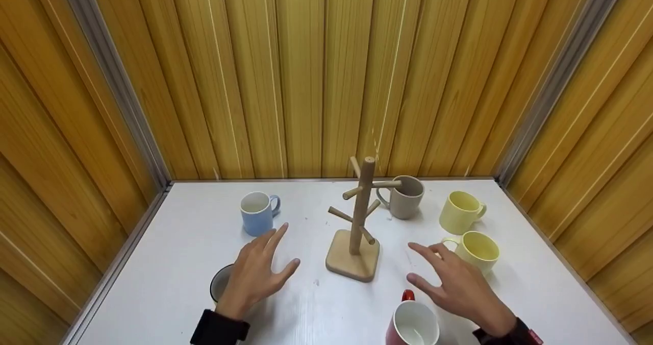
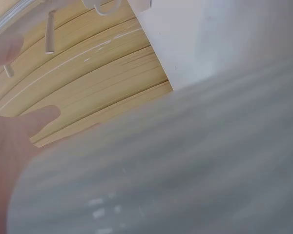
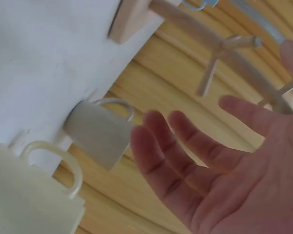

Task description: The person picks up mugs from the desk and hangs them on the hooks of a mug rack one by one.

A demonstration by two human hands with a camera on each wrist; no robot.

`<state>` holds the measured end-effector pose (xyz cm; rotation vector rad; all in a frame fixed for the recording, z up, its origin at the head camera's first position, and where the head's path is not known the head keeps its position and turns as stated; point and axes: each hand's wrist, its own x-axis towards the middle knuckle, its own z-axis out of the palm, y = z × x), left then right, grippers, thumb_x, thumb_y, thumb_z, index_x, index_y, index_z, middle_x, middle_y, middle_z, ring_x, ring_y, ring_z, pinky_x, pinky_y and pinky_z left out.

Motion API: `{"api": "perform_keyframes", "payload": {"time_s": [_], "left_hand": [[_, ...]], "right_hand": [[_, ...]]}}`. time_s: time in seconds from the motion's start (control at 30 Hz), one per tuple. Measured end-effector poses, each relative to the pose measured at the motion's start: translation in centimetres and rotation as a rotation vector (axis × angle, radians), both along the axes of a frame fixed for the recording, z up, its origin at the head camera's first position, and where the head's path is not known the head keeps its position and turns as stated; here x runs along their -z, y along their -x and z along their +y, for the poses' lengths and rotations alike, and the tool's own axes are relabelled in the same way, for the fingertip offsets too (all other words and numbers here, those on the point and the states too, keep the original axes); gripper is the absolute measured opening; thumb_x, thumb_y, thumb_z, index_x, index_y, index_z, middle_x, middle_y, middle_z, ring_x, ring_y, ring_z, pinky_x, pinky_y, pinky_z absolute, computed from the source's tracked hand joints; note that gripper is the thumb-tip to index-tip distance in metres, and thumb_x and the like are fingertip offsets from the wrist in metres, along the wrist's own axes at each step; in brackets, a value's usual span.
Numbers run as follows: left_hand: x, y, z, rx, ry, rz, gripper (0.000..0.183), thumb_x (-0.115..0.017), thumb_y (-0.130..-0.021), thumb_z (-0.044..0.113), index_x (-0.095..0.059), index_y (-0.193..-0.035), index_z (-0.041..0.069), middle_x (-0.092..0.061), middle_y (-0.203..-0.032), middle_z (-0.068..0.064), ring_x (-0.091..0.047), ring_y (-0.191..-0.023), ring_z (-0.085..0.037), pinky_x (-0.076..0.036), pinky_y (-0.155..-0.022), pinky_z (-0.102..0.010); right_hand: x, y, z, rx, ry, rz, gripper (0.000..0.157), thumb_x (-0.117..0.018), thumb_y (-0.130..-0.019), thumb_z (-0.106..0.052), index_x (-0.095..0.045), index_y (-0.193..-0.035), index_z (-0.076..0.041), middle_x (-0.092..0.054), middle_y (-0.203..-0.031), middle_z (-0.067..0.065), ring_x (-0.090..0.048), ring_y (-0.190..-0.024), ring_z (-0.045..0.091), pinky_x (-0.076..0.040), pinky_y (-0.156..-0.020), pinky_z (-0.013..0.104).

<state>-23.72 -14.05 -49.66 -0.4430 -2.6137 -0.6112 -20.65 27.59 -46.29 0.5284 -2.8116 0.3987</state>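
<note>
In the head view my left hand (image 1: pixel 257 268) is held over the table with fingers spread, holding nothing. It partly covers a dark-rimmed mug (image 1: pixel 219 285); a blue mug (image 1: pixel 257 217) stands just beyond its fingertips. My right hand (image 1: pixel 454 284), likewise empty with fingers extended, is between a red mug with white inside (image 1: pixel 416 324) and a yellow mug (image 1: pixel 478 253). Between the two hands stands a wooden mug tree (image 1: pixel 361 207), its pegs bare. In the left wrist view a large pale blurred surface (image 2: pixel 161 170) hides much of the scene.
Behind the mug tree is a grey-brown mug (image 1: pixel 406 202), its handle toward the tree. Another yellow mug (image 1: pixel 457 215) stands at the back right. Wood-patterned panels (image 1: pixel 301 79) enclose the white table (image 1: pixel 168 263) at the back and sides.
</note>
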Motion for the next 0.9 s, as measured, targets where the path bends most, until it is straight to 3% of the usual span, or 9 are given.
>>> {"api": "perform_keyframes", "payload": {"time_s": [0.17, 0.37, 0.63, 0.77, 0.9], "left_hand": [[0.0, 0.0, 0.2, 0.037, -0.013, 0.068, 0.074, -0.071, -0.091, 0.051, -0.050, -0.153, 0.016, -0.065, -0.136, -0.016, -0.061, -0.126, -0.033, -0.048, -0.104, -0.057], [0.0, -0.1, 0.4, 0.061, -0.034, 0.112, 0.071, -0.073, -0.091, 0.048, -0.053, -0.151, 0.015, -0.067, -0.133, -0.011, -0.063, -0.123, -0.030, -0.050, -0.102, -0.055], [0.0, -0.3, 0.6, 0.066, -0.028, 0.144, 0.068, -0.074, -0.090, 0.046, -0.057, -0.148, 0.015, -0.069, -0.129, -0.009, -0.066, -0.118, -0.028, -0.052, -0.099, -0.052], [0.0, -0.4, 0.9, 0.070, -0.022, 0.168, 0.066, -0.075, -0.089, 0.045, -0.058, -0.146, 0.015, -0.070, -0.127, -0.009, -0.067, -0.116, -0.028, -0.053, -0.098, -0.052], [0.0, -0.5, 1.1, 0.076, -0.012, 0.177, 0.065, -0.075, -0.090, 0.045, -0.059, -0.146, 0.016, -0.070, -0.126, -0.009, -0.067, -0.115, -0.028, -0.052, -0.099, -0.052]], "right_hand": [[-0.2, -2.1, -1.2, -0.064, -0.095, -0.056, 0.063, -0.054, -0.093, -0.073, -0.059, -0.142, -0.034, -0.057, -0.109, -0.008, -0.052, -0.076, 0.006, -0.041, -0.059, 0.025], [0.1, -3.7, -1.9, -0.134, -0.167, -0.139, 0.066, -0.054, -0.088, -0.079, -0.059, -0.138, -0.037, -0.051, -0.105, -0.007, -0.046, -0.071, 0.007, -0.036, -0.055, 0.027], [-0.2, -4.2, -3.1, -0.107, -0.189, -0.408, 0.080, -0.054, -0.081, -0.086, -0.061, -0.138, -0.030, -0.052, -0.108, 0.001, -0.050, -0.071, 0.015, -0.042, -0.054, 0.036], [-0.3, -4.1, -3.2, -0.148, -0.186, -0.494, 0.083, -0.073, -0.075, -0.077, -0.059, -0.139, -0.026, -0.053, -0.105, 0.003, -0.052, -0.070, 0.016, -0.050, -0.057, 0.039], [-0.3, -4.0, -3.2, -0.191, -0.182, -0.508, 0.088, -0.087, -0.065, -0.068, -0.059, -0.135, -0.024, -0.054, -0.102, 0.003, -0.054, -0.069, 0.017, -0.054, -0.058, 0.041]]}}
